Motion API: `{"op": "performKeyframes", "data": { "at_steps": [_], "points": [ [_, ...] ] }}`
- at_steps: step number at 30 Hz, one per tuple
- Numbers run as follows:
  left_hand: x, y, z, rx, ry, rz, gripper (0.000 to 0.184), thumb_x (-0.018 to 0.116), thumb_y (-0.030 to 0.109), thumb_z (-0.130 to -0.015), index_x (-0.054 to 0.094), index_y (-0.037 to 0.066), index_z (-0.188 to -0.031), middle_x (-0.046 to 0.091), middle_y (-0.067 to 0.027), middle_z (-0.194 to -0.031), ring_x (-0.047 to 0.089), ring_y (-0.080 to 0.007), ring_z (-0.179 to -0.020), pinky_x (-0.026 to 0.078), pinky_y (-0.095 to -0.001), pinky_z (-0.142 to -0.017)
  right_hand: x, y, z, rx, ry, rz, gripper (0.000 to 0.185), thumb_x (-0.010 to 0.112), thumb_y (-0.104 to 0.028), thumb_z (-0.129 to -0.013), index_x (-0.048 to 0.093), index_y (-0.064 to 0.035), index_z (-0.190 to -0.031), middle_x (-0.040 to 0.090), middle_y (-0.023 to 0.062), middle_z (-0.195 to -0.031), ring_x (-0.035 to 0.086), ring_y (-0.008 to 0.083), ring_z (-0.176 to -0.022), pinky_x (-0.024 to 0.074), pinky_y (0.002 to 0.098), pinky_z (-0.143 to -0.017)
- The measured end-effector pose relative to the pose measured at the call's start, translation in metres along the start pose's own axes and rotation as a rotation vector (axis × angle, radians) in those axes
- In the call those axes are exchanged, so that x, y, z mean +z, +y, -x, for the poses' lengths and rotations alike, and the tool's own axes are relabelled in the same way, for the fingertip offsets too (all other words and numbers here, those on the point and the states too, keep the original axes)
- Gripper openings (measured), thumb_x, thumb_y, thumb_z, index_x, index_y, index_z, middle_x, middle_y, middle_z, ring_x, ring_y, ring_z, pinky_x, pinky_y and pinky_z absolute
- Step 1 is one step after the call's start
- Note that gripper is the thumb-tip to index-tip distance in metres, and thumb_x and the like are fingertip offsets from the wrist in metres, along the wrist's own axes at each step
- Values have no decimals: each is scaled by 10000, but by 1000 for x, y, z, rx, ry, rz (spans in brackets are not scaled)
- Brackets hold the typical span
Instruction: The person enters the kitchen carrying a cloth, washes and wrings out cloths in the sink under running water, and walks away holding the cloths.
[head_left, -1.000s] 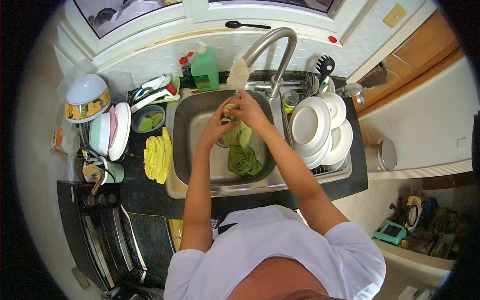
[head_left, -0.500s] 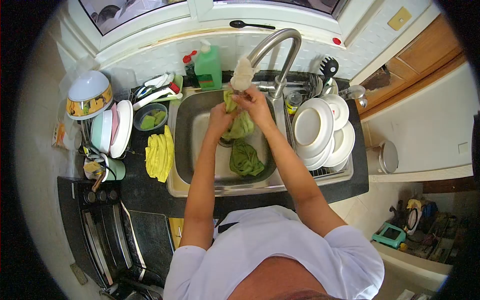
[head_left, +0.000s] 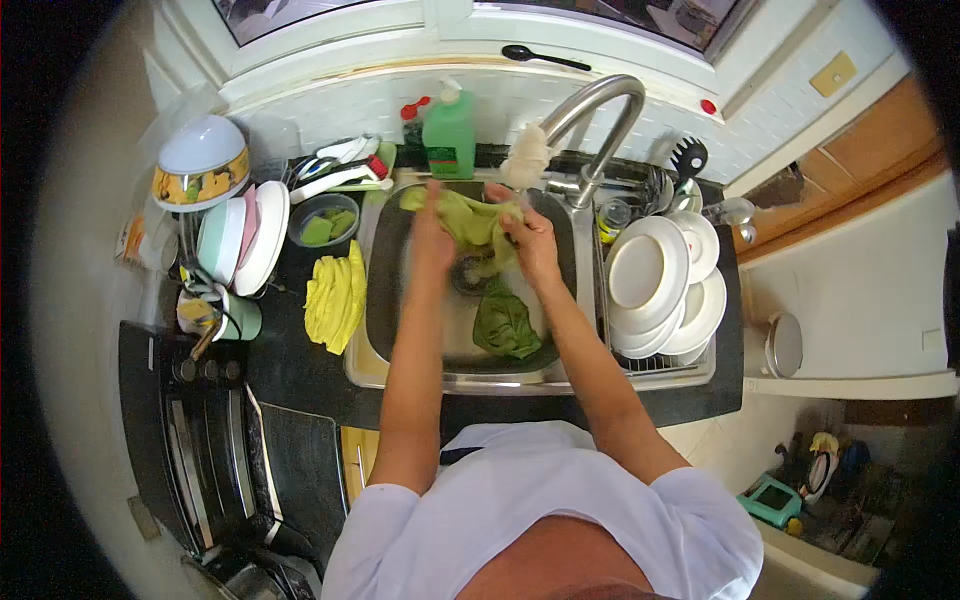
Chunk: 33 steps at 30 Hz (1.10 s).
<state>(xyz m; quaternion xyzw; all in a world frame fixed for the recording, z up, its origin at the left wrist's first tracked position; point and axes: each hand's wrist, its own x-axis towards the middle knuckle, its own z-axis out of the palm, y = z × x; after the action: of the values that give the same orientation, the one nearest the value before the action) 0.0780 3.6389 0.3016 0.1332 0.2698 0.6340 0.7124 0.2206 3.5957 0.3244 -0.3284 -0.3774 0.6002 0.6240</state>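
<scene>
Over the sink [head_left: 400, 340] a light green cloth [head_left: 470, 222] is stretched between my two hands. My left hand [head_left: 430, 238], smeared by motion, grips its left part. The fingers of my right hand [head_left: 533, 240] are closed on its right end, just below the faucet's [head_left: 628, 105] spout, which has a pale wrapping [head_left: 527, 157] around its tip. A crumpled dark green cloth [head_left: 505, 323] lies on the sink floor beneath my hands, beside the drain [head_left: 466, 275].
A folded yellow cloth [head_left: 335, 298] and a bowl of green sponges [head_left: 325, 222] are left of the sink. Behind stands a green soap bottle [head_left: 449, 140]. White plates [head_left: 648, 265] fill the rack at right; stacked dishes [head_left: 262, 235] and a toaster oven [head_left: 185, 420] are at left.
My hands have moved apart, the left one leftward, spreading the light green cloth that was bunched between them. The whole view has shifted slightly.
</scene>
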Motion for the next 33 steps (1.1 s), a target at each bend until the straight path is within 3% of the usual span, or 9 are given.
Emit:
{"op": "performKeyframes", "data": {
  "at_steps": [2, 5, 8, 16, 21, 23, 26, 29, 33],
  "points": [
    [-40, -47, -27, -236, 53, -96, 299, 562, 319, -867, 535, 108, -1078, 563, -4, -1010, 539, -144, -947, 441, -305, -842, 12, 12, -3, -72, -28, 257, 229, 644, -189, -798, 642, -78, -999, 584, -15, -810, 515, 76, -730, 422, 234, -664],
    [-76, -116, -49, 26, -362, 35, 425, 502, 439, -871, 509, 61, -1066, 553, -46, -992, 549, -174, -858, 461, -330, -725, 30, 21, -10, -290, 21, 578, 148, 633, -198, -802, 616, -52, -817, 553, 4, -732, 472, 75, -689, 393, 249, -614],
    [-32, -109, -18, -4, -35, -274, 313, 527, 360, -874, 582, 58, -934, 566, -22, -918, 511, -128, -790, 428, -301, -678, 4, 47, -39, -556, 173, 804, 162, 600, -195, -826, 618, -35, -808, 519, 64, -616, 467, 129, -585, 363, 289, -529],
    [-1, -87, -6, -100, 232, -187, 429, 545, 437, -858, 636, 23, -918, 602, -49, -880, 531, -148, -723, 427, -279, -641, -12, 45, -31, -548, 123, 1069, 238, 579, -232, -827, 614, 2, -854, 561, 172, -639, 532, 250, -587, 408, 355, -538],
    [7, -52, 26, -290, 55, -392, 525, 622, 494, -783, 584, 15, -994, 603, -78, -922, 568, -170, -838, 455, -325, -743, -58, 29, -57, -78, 222, 1340, 286, 532, -259, -848, 617, -2, -940, 618, 191, -811, 575, 362, -735, 446, 382, -688],
    [13, -24, 40, -288, -59, -384, 523, 640, 472, -774, 581, 13, -1017, 609, -72, -898, 572, -161, -858, 450, -311, -757, -73, 24, -59, -233, 141, 1023, 301, 530, -271, -838, 613, 9, -914, 606, 191, -782, 565, 342, -733, 429, 375, -701],
    [-20, -30, 26, -170, -370, -1242, 476, 642, 409, -788, 572, 21, -1055, 615, -68, -909, 573, -149, -890, 442, -292, -777, -58, 3, -51, -321, -205, 993, 307, 556, -289, -829, 617, 9, -870, 580, 153, -795, 551, 277, -747, 420, 345, -708],
    [-3, -31, 16, -118, -299, -1492, 336, 603, 262, -835, 561, 7, -1050, 620, -64, -895, 582, -108, -772, 461, -254, -686, -34, 1, -43, -46, -147, 801, 411, 609, -368, -782, 578, -6, -974, 561, 119, -870, 533, 214, -820, 415, 331, -744],
    [50, -1, 22, 15, -216, -1119, 325, 598, 226, -834, 550, 12, -1074, 616, -50, -966, 597, -139, -836, 463, -258, -708, -51, 48, -39, -125, 60, 341, 619, 689, -437, -715, 513, -19, -1136, 577, 103, -922, 533, 186, -903, 409, 297, -821]
  ]
}}
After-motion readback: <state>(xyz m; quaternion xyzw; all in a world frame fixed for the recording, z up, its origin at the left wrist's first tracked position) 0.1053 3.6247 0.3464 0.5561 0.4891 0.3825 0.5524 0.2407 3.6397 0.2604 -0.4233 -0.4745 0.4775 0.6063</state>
